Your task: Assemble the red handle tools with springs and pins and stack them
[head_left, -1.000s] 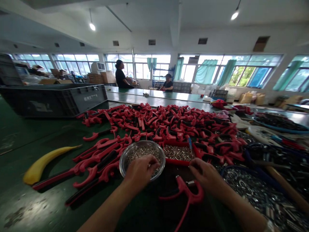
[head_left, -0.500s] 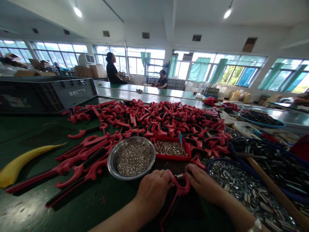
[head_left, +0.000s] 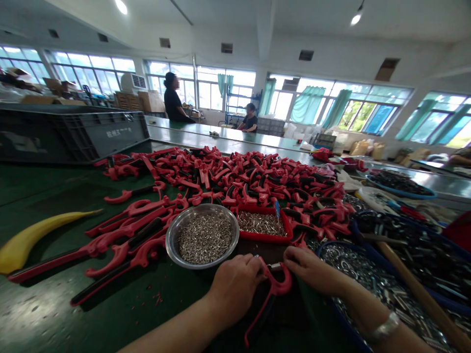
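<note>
My left hand (head_left: 237, 282) is closed around the upper left end of a red-and-black plastic handle (head_left: 279, 284) with a curved hook end. Its grip points down toward me. A small metal coil spring (head_left: 274, 266) sits across the gap between the handle's two upper ends. Against the right upper end, my right hand (head_left: 309, 269) has its fingers bent and pressed together; its fingertips are partly hidden. Just beyond my hands stand a metal bowl (head_left: 234, 242) of small metal pieces and a red tray (head_left: 263, 238) of rivet-like pins.
A large heap of similar red-and-black handles (head_left: 235, 171) spreads behind the bowls. To the right are a basin of metal parts (head_left: 353, 274) and a hammer (head_left: 415, 289) over black parts. A banana (head_left: 33, 238) and a grey crate (head_left: 110, 132) are at left. Two people are farther back.
The view has shifted slightly. My hands keep nearly the same hold, while the handle has turned a little and shows more of its black grip.
</note>
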Demonstrator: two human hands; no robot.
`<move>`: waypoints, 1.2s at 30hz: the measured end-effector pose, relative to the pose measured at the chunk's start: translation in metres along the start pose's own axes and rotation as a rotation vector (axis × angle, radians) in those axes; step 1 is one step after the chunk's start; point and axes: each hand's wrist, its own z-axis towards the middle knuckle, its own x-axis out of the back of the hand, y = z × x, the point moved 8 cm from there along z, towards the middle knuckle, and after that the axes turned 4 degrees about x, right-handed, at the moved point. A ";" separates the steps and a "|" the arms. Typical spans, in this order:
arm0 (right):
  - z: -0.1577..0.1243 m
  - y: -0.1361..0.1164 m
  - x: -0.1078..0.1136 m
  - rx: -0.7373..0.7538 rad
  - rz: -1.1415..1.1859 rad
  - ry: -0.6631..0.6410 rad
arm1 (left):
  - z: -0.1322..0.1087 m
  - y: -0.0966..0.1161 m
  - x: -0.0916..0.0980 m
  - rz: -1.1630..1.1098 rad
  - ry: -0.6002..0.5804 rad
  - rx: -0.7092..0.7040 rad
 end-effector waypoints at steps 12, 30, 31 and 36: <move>0.019 -0.002 0.004 -0.091 -0.073 -0.058 | -0.001 0.000 0.001 -0.012 0.020 -0.026; -0.006 -0.081 0.034 0.234 0.406 0.460 | 0.004 -0.006 -0.007 -1.410 -0.255 0.391; -0.008 -0.076 0.024 0.196 0.478 0.478 | 0.002 -0.005 -0.009 -1.415 -0.267 0.398; -0.008 -0.054 -0.007 0.060 0.811 0.455 | -0.006 -0.003 -0.023 -1.475 -0.287 0.478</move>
